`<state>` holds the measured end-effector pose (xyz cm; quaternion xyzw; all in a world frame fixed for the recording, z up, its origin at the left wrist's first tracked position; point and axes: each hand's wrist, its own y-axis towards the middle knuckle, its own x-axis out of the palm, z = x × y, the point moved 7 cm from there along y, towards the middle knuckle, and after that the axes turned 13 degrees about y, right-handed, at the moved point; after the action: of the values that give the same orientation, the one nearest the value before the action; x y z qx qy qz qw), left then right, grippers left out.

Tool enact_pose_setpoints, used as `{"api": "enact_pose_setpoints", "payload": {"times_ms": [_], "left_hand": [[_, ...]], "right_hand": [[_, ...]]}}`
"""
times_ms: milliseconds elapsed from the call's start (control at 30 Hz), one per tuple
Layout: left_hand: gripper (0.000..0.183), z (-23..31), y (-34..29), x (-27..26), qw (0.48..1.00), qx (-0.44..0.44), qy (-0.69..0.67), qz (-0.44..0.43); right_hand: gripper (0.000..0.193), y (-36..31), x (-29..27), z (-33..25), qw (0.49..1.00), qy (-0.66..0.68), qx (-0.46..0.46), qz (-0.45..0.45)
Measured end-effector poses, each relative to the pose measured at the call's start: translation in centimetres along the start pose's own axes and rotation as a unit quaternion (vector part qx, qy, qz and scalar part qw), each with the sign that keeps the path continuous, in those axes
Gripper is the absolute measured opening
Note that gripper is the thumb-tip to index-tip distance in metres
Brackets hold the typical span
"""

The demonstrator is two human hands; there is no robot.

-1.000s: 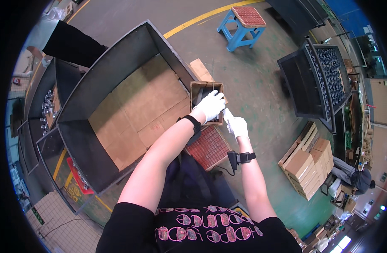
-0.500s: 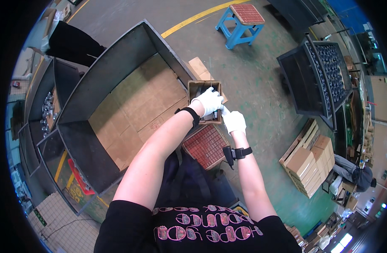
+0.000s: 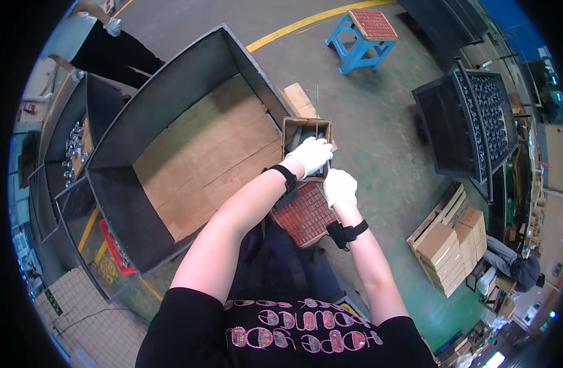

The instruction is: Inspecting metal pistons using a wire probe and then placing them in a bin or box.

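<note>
A small cardboard box [image 3: 290, 128] stands between the big metal bin and my hands, at the far side of a red tile-patterned seat [image 3: 303, 214]. My left hand [image 3: 312, 156], in a white glove, reaches over the box's near part with its fingers curled down. What those fingers grip is hidden. Dark and grey pieces lie inside the box, too shaded to name. A thin upright rod or wire [image 3: 317, 110] shows just beyond my left hand. My right hand [image 3: 341, 187], also gloved in white, is closed beside the box's near right corner; something narrow and pale shows above it.
A large dark metal bin [image 3: 113, 184] lined with flattened cardboard [image 3: 208, 165] fills the left. A blue stool [image 3: 355, 58] stands far ahead. On the right are a bin of round metal parts [image 3: 487, 116] and stacked cartons [image 3: 450, 245]. Another person [image 3: 113, 52] stands far left; another bends at right.
My right hand has drawn slightly nearer to me, its extended finger no longer plain. My left hand stays over the box. The view has shifted a little, and the far-left person's hands now show.
</note>
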<state>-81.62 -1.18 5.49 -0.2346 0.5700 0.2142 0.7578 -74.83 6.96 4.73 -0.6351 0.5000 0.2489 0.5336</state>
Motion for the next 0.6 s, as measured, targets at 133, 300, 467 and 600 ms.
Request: {"api": "enact_pose_setpoints", "payload": {"times_ms": [133, 300, 467, 600], "left_hand": [[0.023, -1.3, -0.7, 0.5, 0.997, -0.036, -0.042, 0.047], [0.028, -1.7, -1.6, 1.5, 0.991, -0.064, -0.101, 0.056], [0.034, -1.8, -5.9, -1.2, 0.959, -0.128, -0.171, 0.185], [0.037, -1.8, -14.1, -3.4, 0.933, -0.203, -0.15, 0.256]], "right_hand": [[0.032, 0.9, -0.6, 0.2, 1.0, -0.003, 0.004, -0.003], [0.036, 3.3, -0.6, -0.1, 0.995, -0.021, 0.045, -0.091], [0.038, 4.9, -0.2, -0.6, 0.991, -0.021, 0.042, -0.124], [0.041, 5.8, -0.4, 0.5, 0.983, -0.036, 0.03, -0.179]]}}
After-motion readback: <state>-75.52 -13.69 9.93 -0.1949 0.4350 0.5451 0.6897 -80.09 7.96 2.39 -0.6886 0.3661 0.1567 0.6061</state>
